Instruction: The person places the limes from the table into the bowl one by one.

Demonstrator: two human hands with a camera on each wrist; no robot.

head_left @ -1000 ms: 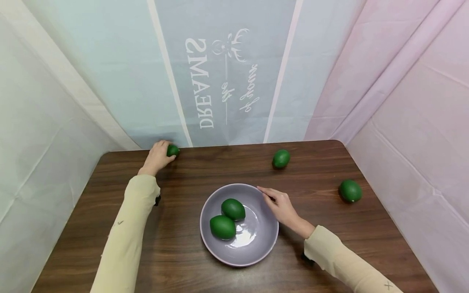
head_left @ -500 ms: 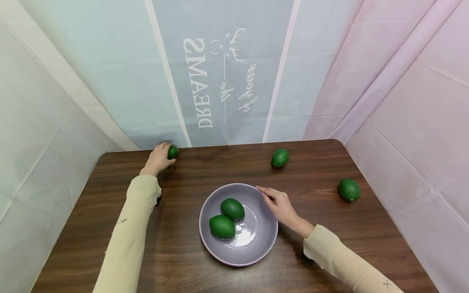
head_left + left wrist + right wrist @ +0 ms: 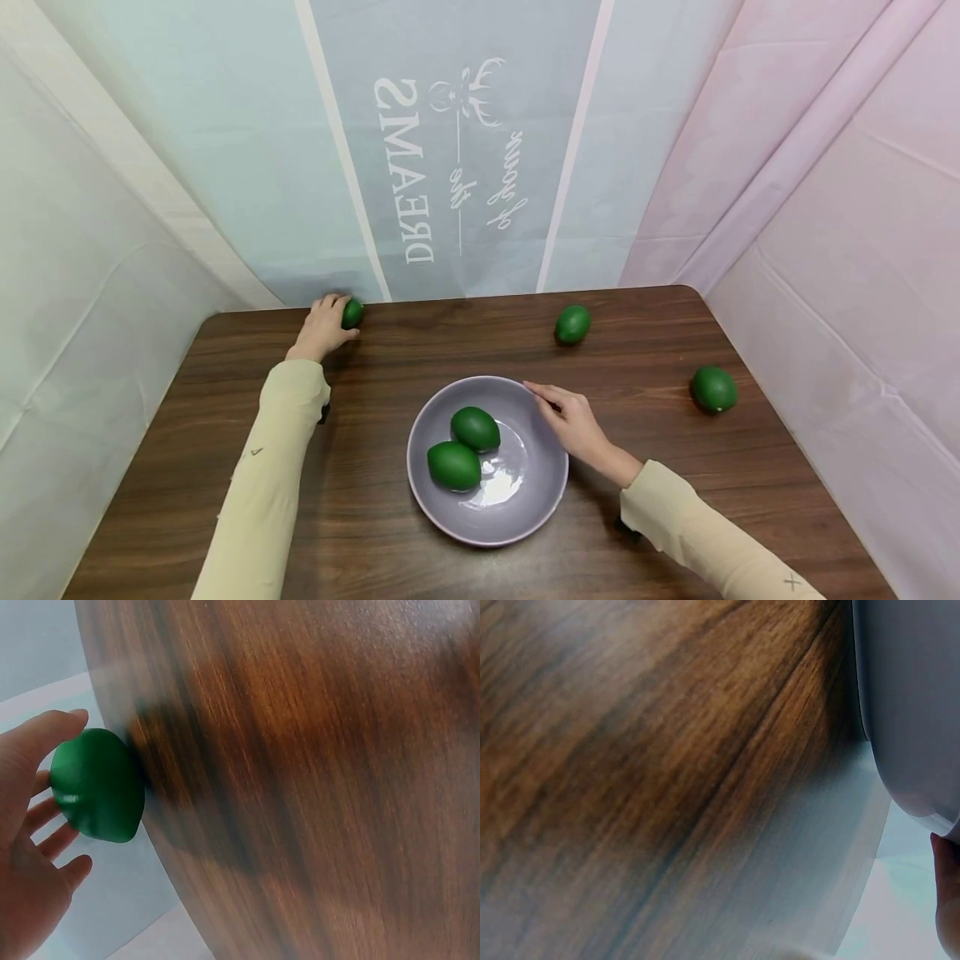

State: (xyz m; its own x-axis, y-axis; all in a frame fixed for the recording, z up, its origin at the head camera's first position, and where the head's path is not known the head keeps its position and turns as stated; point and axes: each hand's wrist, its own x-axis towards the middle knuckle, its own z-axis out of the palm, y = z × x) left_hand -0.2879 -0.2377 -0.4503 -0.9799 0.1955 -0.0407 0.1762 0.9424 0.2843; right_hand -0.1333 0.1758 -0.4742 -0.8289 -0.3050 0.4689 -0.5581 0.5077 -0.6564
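Risk sits mostly with the left hand (image 3: pixel 324 327), upper left of the frame. Its lime (image 3: pixel 100 787) is right at the bench's (image 3: pixel 360 533) far edge, near the backdrop (image 3: pixel 465 167); whether they touch, we can't tell. Fingers are spread and only loosely curved round the lime, thumb just beside it. We see no firm hold, and can't confirm contact from either view. If we lift on that, it probably slips: rounded, glossy skin. A nudge from the fingertips could also roll it over the edge, and we'd likely lose it behind.

Right hand (image 3: pixel 577 425) has fingers and thumb nearly together, pinching the bowl (image 3: pixel 532 492) at its upper right rim. Bowl is low centre in the frame, flat on the bench. One-sided hold, so if we pull or lean while stretching left, it could slide or tip.

Two limes inside, back one (image 3: pixel 476 429) and front one (image 3: pixel 454 466), touch each other left of the bowl's middle. Any tilt probably rolls them; another dropped on top could bounce out.

Loose pair: upper lime (image 3: pixel 573 324) and right lime (image 3: pixel 714 389). A sweep of our right forearm could knock the latter.
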